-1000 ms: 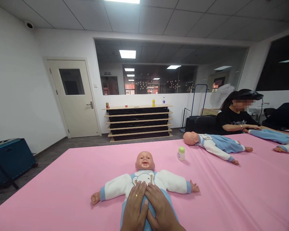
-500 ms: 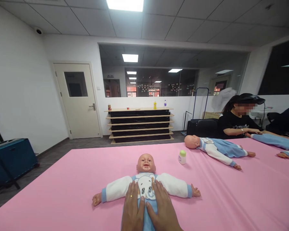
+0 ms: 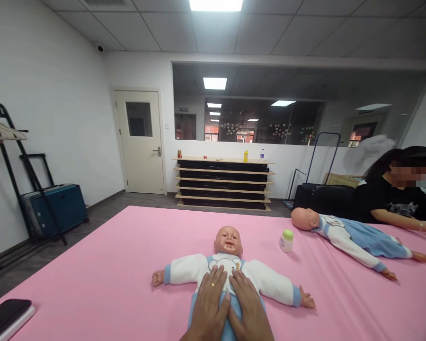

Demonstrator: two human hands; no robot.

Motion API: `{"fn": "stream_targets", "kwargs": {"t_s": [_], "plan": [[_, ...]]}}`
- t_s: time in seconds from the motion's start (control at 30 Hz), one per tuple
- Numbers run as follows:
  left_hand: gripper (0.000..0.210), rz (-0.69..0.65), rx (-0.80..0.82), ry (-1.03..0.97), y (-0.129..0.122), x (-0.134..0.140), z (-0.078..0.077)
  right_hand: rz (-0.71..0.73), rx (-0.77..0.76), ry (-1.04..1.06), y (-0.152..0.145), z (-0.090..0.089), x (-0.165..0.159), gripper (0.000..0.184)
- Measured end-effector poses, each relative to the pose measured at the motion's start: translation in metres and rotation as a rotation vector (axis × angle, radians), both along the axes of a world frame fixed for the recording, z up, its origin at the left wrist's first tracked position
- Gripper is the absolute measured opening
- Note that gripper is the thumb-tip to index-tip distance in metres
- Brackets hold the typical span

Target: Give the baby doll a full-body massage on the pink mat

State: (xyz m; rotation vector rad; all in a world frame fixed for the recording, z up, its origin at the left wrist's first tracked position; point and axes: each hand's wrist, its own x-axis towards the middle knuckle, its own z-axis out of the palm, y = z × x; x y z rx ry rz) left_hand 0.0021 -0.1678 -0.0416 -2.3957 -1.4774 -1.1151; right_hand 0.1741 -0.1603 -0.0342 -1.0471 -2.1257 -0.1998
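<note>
A baby doll [image 3: 228,240] in a white and blue outfit lies on its back on the pink-covered table [image 3: 120,265], its arms spread wide. Both my hands rest flat on its chest and belly. My left hand [image 3: 211,300], with a ring on one finger, covers the left part of the printed animal face. Beside it, my right hand [image 3: 247,303] lies on the other half, thumbs close together. Both hands have their fingers stretched out and grip nothing. The doll's lower body is mostly hidden under my hands and beyond the bottom edge.
A small jar with a green lid [image 3: 286,241] stands right of the doll's head. Farther right lies a second doll [image 3: 355,237], with a person in black [image 3: 401,194] behind it. A dark phone-like object [image 3: 9,317] sits at the near left corner.
The view has turned left, so the scene sits farther right and the phone-like object appears. My hands have slid up the doll's chest and closer together, covering more of the print.
</note>
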Motion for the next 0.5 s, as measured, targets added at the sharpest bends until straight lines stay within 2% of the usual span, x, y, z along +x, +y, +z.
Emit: {"fn": "stream_targets", "kwargs": {"t_s": [0.13, 0.23, 0.33, 0.43, 0.5], "plan": [[0.052, 0.125, -0.012, -0.103, 0.007, 0.001, -0.011, -0.063, 0.025, 0.061, 0.008, -0.014, 0.0, 0.071], [0.053, 0.199, 0.074, -0.15, 0.011, 0.001, -0.019, -0.127, 0.044, 0.121, 0.011, -0.021, 0.0, 0.077], [0.06, 0.142, 0.259, -0.115, 0.013, -0.001, -0.024, -0.152, 0.1, 0.11, 0.01, -0.021, 0.004, 0.078], [0.064, -0.004, 0.502, 0.004, 0.022, -0.01, -0.032, -0.054, 0.202, -0.003, 0.013, -0.02, 0.006, 0.07], [0.063, 0.047, 0.544, -0.023, 0.038, -0.017, -0.038, 0.03, 0.249, -0.118, 0.023, -0.023, 0.002, 0.057]]}}
